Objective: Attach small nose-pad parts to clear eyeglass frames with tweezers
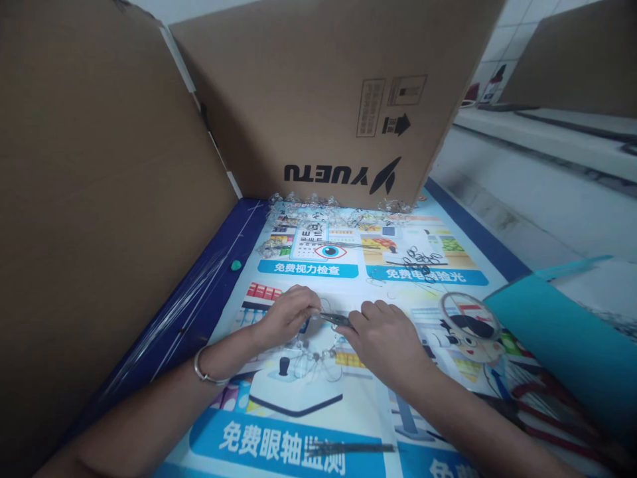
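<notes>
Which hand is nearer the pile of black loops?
Right. The right hand is on the wearer's side of the black loops, slightly left; the left hand is farther off to their left.

Tiled wall [508, 43] beyond cardboard panels [298, 86]

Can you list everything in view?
Cardboard panels: three, brown, left, back, upper right
Printed sheet: one, multicoloured, under hands
Beaded wire pieces: several, clear, back and centre
Wire loops: pile, dark, right of centre
Straight wire bundles: two, grey, front and back
Small lump: one, green, left border
Large object: one, turquoise, right
Blurred looped thing: one, red, lower right
Ring: one, greyish, right
Ledge: one, white, upper right
Bottle: one, dark-topped, on ledge
Pliers: one, grey, right hand
Bangle: one, silvery, left wrist
Left hand: one, bare, at pliers' tips
Right hand: one, bare, gripping pliers
</notes>
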`<state>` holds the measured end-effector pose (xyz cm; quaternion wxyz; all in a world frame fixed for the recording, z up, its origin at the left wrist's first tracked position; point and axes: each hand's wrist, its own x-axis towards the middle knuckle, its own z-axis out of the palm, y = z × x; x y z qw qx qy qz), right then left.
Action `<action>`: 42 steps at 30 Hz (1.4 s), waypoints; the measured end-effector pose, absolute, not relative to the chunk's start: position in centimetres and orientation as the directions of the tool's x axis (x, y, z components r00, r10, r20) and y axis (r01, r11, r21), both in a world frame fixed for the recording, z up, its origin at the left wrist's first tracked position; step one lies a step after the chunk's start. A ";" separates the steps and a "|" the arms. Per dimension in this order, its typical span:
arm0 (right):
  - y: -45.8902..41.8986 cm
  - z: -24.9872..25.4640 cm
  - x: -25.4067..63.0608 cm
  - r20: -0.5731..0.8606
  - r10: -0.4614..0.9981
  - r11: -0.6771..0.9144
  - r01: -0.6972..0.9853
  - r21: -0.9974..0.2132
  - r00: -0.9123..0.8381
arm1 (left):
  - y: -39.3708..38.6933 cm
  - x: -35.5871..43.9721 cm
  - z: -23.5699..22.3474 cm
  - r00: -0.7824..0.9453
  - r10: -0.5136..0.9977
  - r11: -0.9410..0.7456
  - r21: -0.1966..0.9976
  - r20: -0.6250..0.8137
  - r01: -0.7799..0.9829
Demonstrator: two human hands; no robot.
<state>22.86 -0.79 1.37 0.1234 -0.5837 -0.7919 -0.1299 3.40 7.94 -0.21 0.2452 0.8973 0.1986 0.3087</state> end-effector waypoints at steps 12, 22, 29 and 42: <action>-1.3 1.5 22.3 0.391 0.871 0.271 0.955 0.120 -0.296 | 7.8 3.5 -0.1 0.726 0.483 -0.822 0.539 0.489 0.184; -0.9 1.8 22.7 0.343 0.879 0.314 0.943 0.106 -0.331 | 7.8 3.4 -0.1 0.736 0.451 -0.845 0.507 0.505 0.170; -0.7 1.9 22.9 0.309 0.888 0.335 0.939 0.074 -0.341 | 7.7 3.5 0.0 0.740 0.438 -0.847 0.510 0.511 0.149; -0.7 1.8 23.0 0.293 0.892 0.345 0.937 0.050 -0.344 | 7.6 3.6 -0.4 0.758 0.415 -0.853 0.506 0.502 0.132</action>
